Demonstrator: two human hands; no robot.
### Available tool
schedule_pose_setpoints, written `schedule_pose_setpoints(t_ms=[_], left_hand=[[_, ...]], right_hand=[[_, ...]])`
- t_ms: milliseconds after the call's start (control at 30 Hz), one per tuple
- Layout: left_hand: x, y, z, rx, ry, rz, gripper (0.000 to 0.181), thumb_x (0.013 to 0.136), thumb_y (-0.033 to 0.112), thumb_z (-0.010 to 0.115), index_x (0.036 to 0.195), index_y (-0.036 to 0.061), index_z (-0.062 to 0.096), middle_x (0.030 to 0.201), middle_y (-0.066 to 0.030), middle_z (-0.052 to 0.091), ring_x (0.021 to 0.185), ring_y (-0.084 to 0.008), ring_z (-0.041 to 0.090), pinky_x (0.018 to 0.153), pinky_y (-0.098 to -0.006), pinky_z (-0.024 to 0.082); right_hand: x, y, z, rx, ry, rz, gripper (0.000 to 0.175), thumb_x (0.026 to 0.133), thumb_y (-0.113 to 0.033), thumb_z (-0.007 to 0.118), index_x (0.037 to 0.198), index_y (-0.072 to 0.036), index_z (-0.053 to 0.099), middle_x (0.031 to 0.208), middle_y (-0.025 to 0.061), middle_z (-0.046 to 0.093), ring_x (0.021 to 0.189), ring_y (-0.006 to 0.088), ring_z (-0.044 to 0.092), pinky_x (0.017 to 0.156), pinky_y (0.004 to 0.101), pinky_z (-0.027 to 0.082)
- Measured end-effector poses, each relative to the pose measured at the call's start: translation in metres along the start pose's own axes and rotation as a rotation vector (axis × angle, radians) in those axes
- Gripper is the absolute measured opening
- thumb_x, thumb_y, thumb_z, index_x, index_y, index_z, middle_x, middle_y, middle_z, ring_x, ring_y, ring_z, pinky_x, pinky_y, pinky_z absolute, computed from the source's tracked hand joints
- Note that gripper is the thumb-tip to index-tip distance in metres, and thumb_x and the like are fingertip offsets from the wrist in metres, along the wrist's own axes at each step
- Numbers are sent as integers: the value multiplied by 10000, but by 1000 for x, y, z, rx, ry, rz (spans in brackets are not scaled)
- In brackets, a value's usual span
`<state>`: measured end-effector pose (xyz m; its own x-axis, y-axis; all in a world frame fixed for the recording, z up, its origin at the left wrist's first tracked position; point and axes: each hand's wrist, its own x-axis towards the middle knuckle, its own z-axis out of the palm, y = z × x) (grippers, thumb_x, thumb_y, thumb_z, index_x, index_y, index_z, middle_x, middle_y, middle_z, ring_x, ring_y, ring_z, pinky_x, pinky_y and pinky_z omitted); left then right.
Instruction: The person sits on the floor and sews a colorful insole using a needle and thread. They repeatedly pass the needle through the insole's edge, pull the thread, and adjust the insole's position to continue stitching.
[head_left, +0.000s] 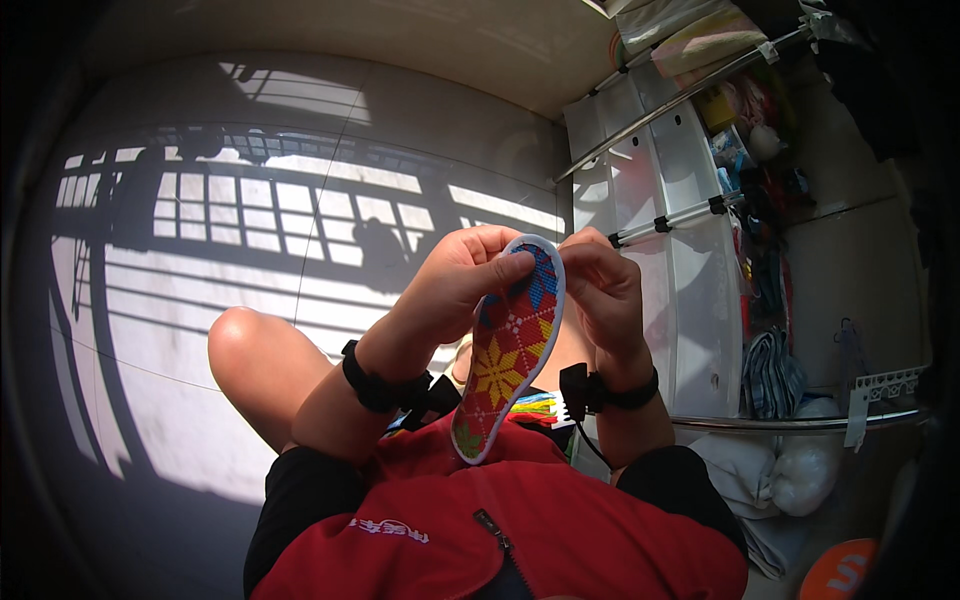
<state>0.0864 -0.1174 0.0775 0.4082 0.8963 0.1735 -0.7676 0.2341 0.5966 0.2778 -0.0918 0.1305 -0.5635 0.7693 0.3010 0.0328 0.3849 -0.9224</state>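
A cross-stitched shoe insole (498, 360) with a white edge is held upright in front of my chest. It carries red, yellow, blue and green star patterns. My left hand (469, 281) grips its upper end, the thumb pressed on the blue stitching. At the upper right edge, the fingers of my right hand (604, 289) are curled and pinched close together. Whether a needle or thread sits between them is too small to tell. Bundles of coloured thread (534, 409) lie on my lap, partly hidden behind the insole.
On my right stands a rack with metal rails (682, 97) and translucent plastic panels (694, 300). Folded striped cloth (771, 373) and bagged items (806, 465) rest by it. An orange round object (838, 574) is at the lower right. Sunlight and grille shadows fall across the tiled floor (225, 262).
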Motion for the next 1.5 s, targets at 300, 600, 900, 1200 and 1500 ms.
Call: schedule_pose_setpoints(t_ms=[300,600,900,1200,1500], left_hand=[[0,0,-1,12,11,18,295,896,251,660,1012,-8,579,896,-72,663,807,-110,641,744,-246,523],[1,-2,-2,-2,12,32,330,913,267,645,1058,-24,586,910,-56,652,811,-93,622,736,-231,511],[12,-14,-12,-326,-151,127,193,950,217,583,1063,72,526,931,-14,611,848,-79,603,774,-235,498],[13,-23,-12,-596,-307,141,203,932,183,391,1039,39,484,671,-17,416,493,-112,373,415,-236,295],[8,-21,-10,-646,-347,105,257,916,206,394,1093,38,476,666,-42,435,461,-116,372,403,-238,294]], right_hand=[[0,-2,0,-21,4,18,128,876,59,573,970,16,648,905,51,545,779,110,548,688,242,452],[0,-6,1,-69,22,15,147,869,62,583,976,-1,662,906,52,549,808,116,555,713,247,455],[5,-20,12,-320,133,-81,144,824,57,642,948,-13,664,875,67,571,801,140,562,706,252,443],[21,-33,37,-450,54,-250,171,788,97,651,929,2,653,841,65,574,737,128,554,659,253,433],[25,-38,44,-487,35,-239,176,774,65,685,930,-14,674,794,52,563,681,108,553,614,238,431]])
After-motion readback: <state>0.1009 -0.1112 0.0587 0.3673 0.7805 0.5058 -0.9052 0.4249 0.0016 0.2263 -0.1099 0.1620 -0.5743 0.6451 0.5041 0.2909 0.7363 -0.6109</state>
